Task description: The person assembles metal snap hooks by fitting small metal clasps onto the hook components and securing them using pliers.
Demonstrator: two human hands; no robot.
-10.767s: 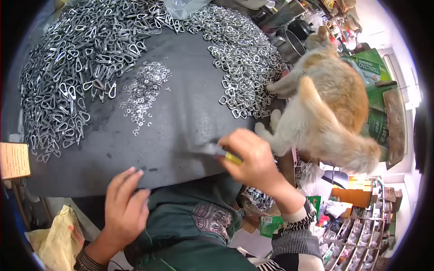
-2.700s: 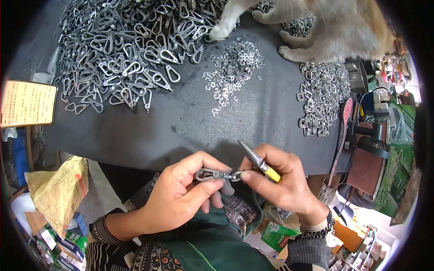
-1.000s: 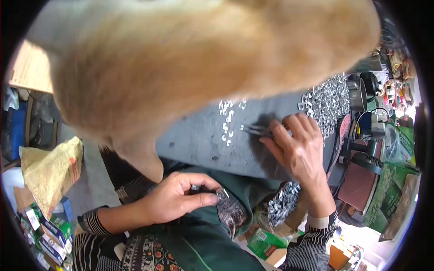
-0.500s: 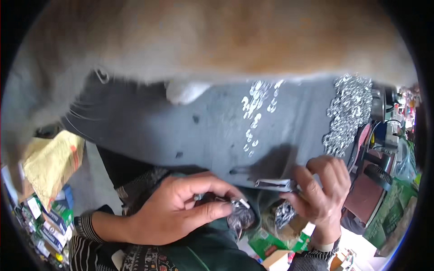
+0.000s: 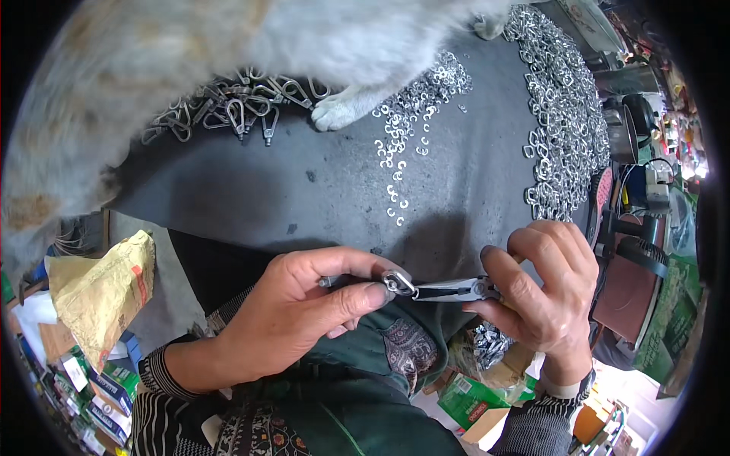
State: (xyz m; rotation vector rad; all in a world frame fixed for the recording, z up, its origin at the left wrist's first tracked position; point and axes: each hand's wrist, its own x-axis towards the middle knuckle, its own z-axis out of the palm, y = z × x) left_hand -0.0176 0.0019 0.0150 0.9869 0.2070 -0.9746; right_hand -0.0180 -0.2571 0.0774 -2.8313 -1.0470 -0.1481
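My left hand (image 5: 304,308) pinches a small silver metal link (image 5: 398,283) between thumb and index finger. A bit of metal (image 5: 327,282) also shows in the gap behind those fingers; most of it is hidden. My right hand (image 5: 544,292) is closed round needle-nose pliers (image 5: 456,290), whose slim jaws point left and meet the link's right edge. Just beyond my hands, small open C-shaped metal rings (image 5: 399,171) trail over the dark tabletop (image 5: 258,182) from a bigger pile. At the far left lie silver snap hooks (image 5: 239,106) in a heap.
A cat (image 5: 304,53) stands across the table's far side, one paw (image 5: 342,110) beside the snap hooks. Many metal links (image 5: 566,121) are heaped along the right, near a pink brush (image 5: 603,188). Left of the table is a yellow sack (image 5: 106,292); a bag of silver pieces (image 5: 490,346) sits below my right hand.
The cat has shifted up and away, uncovering the snap hooks and more rings. The pliers' jaws have come left and now meet the link in my left hand.
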